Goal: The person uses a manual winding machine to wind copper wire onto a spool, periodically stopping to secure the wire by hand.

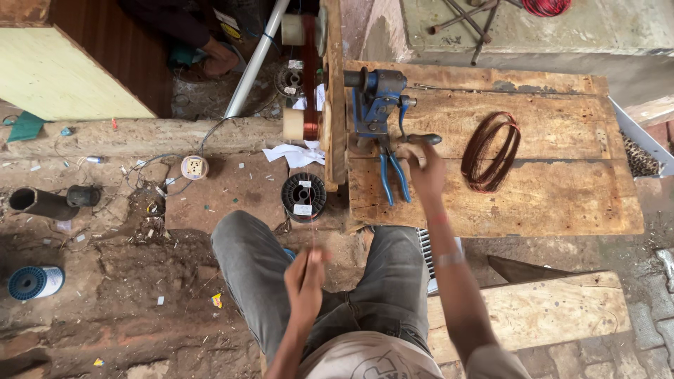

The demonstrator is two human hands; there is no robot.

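While the person sits over the dirt floor, the right hand (427, 163) is wrapped around the crank handle (421, 140) of a blue winding machine (375, 98) bolted to the wooden bench (562, 196). The left hand (306, 275) pinches a thin copper wire (309, 210) running up from a black spool (303, 196) on the ground. Blue pliers (392, 175) and a copper wire coil (491, 151) lie on the bench.

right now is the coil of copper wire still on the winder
No, the loose coil of copper wire lies flat on the wooden table, apart from the blue winder whose crank the right hand grips.
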